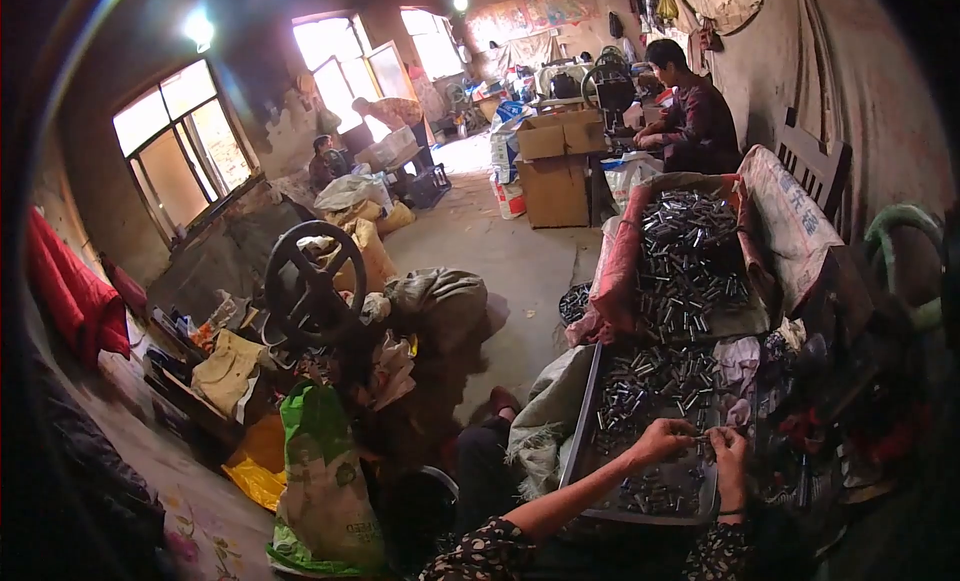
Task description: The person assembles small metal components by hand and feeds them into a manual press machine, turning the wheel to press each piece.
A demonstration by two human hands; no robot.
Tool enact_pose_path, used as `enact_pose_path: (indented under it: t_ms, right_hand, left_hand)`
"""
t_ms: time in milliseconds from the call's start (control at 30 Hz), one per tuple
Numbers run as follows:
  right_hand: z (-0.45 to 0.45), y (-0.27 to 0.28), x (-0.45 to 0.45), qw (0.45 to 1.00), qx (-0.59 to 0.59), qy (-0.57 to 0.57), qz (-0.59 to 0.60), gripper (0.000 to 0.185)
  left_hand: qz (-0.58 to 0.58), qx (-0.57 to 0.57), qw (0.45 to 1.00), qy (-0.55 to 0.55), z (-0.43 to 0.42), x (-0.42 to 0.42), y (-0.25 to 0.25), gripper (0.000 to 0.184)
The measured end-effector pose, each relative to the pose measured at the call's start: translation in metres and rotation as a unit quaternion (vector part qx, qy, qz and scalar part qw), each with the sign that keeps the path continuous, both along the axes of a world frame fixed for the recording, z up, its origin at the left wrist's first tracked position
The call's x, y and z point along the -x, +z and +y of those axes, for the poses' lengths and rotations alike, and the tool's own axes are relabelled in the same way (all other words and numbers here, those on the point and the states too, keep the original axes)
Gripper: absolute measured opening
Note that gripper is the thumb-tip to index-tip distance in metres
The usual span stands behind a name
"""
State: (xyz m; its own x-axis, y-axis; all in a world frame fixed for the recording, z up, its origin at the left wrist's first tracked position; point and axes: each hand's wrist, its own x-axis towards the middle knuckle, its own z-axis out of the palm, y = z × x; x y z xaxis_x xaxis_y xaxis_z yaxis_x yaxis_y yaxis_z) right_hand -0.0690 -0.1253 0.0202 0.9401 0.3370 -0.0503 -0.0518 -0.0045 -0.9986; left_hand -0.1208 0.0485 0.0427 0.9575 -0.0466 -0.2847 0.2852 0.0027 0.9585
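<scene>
Head view: we can't tell whether our left grip (664, 441) or right grip (728, 449) clamps anything; many loose parts (652, 383) lie below, finished share unclear.

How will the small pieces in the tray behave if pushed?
The small pieces look shiny, perhaps metal, so likely stiff and slippery. Their slim, elongated shape suggests some may roll. Loosely heaped in the tray, they'd probably slide apart.

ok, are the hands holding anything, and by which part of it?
Can't tell: left hand and right hand are close together over the tray, seemingly pinching, but anything between them, hold point included, is too small to make out.
</scene>
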Motion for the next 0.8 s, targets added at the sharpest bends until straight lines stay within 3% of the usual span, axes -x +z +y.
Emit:
enact_pose_path:
  t_ms: [133, 200, 333, 400, 467, 533, 600, 733, 800]
  right_hand:
    - [0.003, -0.002, 0.001, 0.999, -0.018, -0.020, -0.041, 0.018]
    - [0.002, -0.002, 0.001, 0.999, -0.001, -0.024, -0.041, 0.018]
    - [0.001, 0.000, -0.001, 0.997, 0.049, -0.010, -0.065, 0.017]
    - [0.002, -0.007, -0.002, 0.994, 0.066, -0.016, -0.085, 0.018]
    - [0.004, 0.004, 0.002, 0.991, 0.082, -0.021, -0.105, 0.018]
    - [0.006, 0.033, 0.012, 0.991, 0.129, -0.005, -0.045, 0.019]
    - [0.006, 0.032, 0.012, 0.990, 0.134, -0.004, -0.051, 0.020]
    - [0.004, 0.004, 0.003, 0.995, 0.094, 0.000, -0.036, 0.020]
    - [0.004, 0.001, 0.002, 0.997, 0.065, -0.005, -0.032, 0.020]
  left_hand:
    - [-0.070, -0.108, 0.992, 0.006, -0.005, 0.003, 0.003, 0.028]
    - [-0.199, -0.214, 0.955, 0.042, -0.010, 0.001, -0.004, 0.027]
    - [-0.232, -0.245, 0.940, 0.051, -0.011, 0.000, -0.007, 0.027]
    - [-0.053, -0.098, 0.993, 0.045, -0.010, 0.004, 0.001, 0.028]
    - [-0.034, -0.079, 0.996, 0.024, -0.007, 0.000, -0.014, 0.028]
    - [-0.014, -0.059, 0.998, 0.002, -0.005, -0.001, -0.020, 0.029]
    - [0.033, -0.047, 0.998, -0.007, -0.004, 0.001, -0.015, 0.029]
    - [0.007, -0.022, 1.000, -0.019, -0.002, 0.001, -0.015, 0.030]
    - [0.034, 0.051, 0.998, -0.024, 0.000, 0.002, -0.011, 0.031]
